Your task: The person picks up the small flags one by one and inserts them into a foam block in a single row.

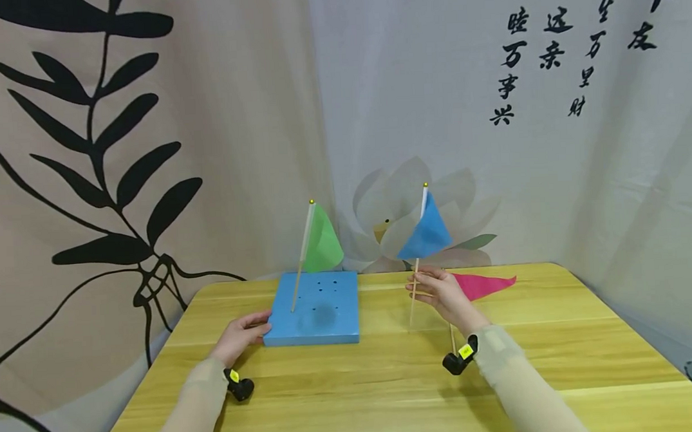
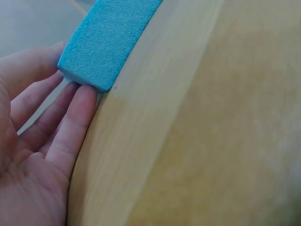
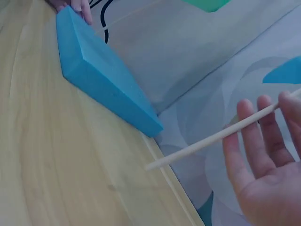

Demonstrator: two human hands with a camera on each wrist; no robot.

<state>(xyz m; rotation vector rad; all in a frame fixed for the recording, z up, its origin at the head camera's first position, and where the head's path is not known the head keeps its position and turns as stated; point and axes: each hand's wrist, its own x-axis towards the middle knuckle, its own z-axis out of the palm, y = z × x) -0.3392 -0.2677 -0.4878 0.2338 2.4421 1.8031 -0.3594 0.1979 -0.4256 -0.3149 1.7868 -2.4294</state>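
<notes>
A blue foam block [image 1: 341,319] with several small holes lies on the table. A green flag [image 1: 323,243] on a slanted stick stands at the block's left part. My left hand [image 1: 243,334] rests against the block's left side, fingers extended, thumb at the upper edge in the left wrist view. To the right of the block, my right hand [image 1: 439,292] pinches the wooden stick [image 3: 202,143] of a blue flag [image 1: 426,232] between thumb and fingers. The stick is tilted, its lower end pointing down over the table. A red flag [image 1: 485,286] shows behind the right hand, partly hidden by it.
The wooden table [image 1: 354,402] runs to a back edge just behind the block. Behind it hangs a pale curtain [image 1: 249,117] printed with dark leaves, a lotus and writing. The red flag's stick shows beside the right wrist.
</notes>
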